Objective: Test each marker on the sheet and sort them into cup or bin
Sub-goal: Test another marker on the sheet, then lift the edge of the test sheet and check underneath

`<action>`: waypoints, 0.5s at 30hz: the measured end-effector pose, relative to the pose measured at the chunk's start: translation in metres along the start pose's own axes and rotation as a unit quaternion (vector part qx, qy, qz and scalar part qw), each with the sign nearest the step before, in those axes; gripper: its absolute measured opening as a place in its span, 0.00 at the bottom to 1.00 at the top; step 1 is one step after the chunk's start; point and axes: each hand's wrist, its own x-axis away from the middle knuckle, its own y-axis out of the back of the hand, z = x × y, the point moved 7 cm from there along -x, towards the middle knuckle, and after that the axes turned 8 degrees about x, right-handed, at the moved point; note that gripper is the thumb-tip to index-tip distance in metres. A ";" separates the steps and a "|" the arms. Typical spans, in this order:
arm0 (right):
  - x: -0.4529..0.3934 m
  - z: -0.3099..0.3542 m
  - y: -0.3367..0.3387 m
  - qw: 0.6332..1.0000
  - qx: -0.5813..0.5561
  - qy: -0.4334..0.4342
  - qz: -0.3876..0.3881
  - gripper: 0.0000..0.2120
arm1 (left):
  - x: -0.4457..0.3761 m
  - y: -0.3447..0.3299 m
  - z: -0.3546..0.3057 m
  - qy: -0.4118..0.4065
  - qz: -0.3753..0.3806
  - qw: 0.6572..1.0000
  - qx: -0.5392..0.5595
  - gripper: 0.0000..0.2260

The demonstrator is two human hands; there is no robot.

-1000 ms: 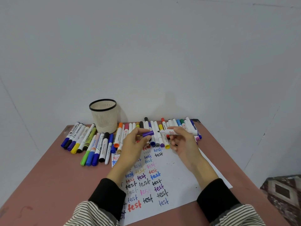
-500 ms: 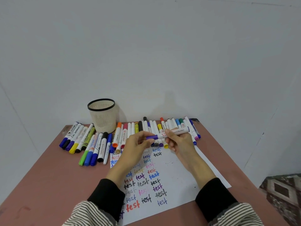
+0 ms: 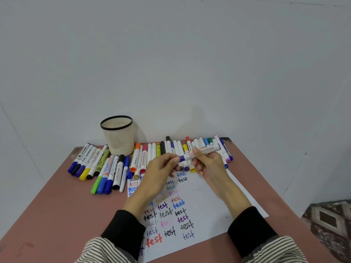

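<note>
My right hand (image 3: 208, 164) grips a white marker (image 3: 201, 151) by its barrel, held above the sheet (image 3: 209, 202) w/ red print reading "...board Marker". My left hand (image 3: 161, 171) pinches its purple cap (image 3: 182, 158) btwn thumb & fingertips; cap sits against the barrel end. Sheet lies on the table (image 3: 47, 215), covered w/ "test" in many colours. Mesh cup (image 3: 118, 135) stands at the back left, beside rows of markers (image 3: 98, 168); most labels there too small to read.
</note>
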 end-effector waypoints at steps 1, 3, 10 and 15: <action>0.000 0.001 0.000 1.000 -0.007 0.000 -0.007 0.11 | 0.000 -0.001 -0.002 -0.006 0.001 1.000 -0.008 0.07; -0.001 0.000 0.004 0.999 -0.015 -0.005 -0.029 0.12 | 0.002 -0.004 -0.005 -0.012 0.009 0.999 -0.036 0.06; -0.007 -0.007 0.036 0.984 0.036 -0.022 -0.174 0.11 | 0.005 0.001 -0.008 -0.017 -0.040 0.987 -0.156 0.07; 0.011 0.009 0.078 0.976 0.071 -0.030 -0.203 0.12 | 0.006 -0.045 -0.024 -0.028 -0.025 0.979 -0.201 0.09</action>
